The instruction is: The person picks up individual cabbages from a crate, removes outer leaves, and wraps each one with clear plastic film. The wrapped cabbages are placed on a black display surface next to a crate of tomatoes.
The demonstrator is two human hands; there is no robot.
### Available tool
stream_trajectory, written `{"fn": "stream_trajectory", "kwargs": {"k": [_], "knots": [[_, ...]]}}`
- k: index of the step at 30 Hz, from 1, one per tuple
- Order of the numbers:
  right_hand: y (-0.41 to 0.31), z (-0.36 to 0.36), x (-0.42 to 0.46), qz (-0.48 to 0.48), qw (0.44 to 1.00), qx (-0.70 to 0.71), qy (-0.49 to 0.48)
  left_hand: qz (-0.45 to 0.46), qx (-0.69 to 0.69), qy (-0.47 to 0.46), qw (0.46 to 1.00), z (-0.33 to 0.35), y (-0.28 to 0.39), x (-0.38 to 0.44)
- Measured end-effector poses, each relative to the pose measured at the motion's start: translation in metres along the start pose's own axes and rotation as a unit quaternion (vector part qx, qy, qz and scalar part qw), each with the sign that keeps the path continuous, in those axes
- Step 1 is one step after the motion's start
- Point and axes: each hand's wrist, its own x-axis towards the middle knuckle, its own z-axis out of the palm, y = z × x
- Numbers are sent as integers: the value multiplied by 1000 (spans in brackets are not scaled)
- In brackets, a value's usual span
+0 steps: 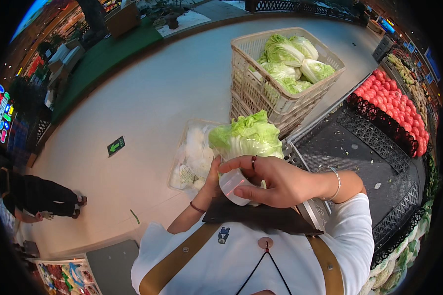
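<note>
A head of napa cabbage (254,137) is held in front of my chest, its leafy end pointing away from me. Shiny clear film or tape covers part of its pale stalk side. My left hand (211,181) is against the cabbage's near left side, and most of its fingers are hidden. My right hand (271,179) grips a roll of clear tape (233,187) close to the near end of the cabbage, thumb and fingers around the roll. A dark apron (251,219) with brown straps is just below both hands.
Stacked plastic crates (243,73) hold more napa cabbages (284,51). A low white crate (177,166) with bagged produce is on the floor. At right, a black display stand (339,143) bears leaf scraps, beside piled tomatoes (387,97). A person (40,195) stands at far left.
</note>
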Motion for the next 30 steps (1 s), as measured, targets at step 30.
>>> {"fn": "stream_trajectory", "kwargs": {"k": [30], "knots": [[81,-147,160,-148,940,215,217,210,119,7,970,-22,-29,-23]]}}
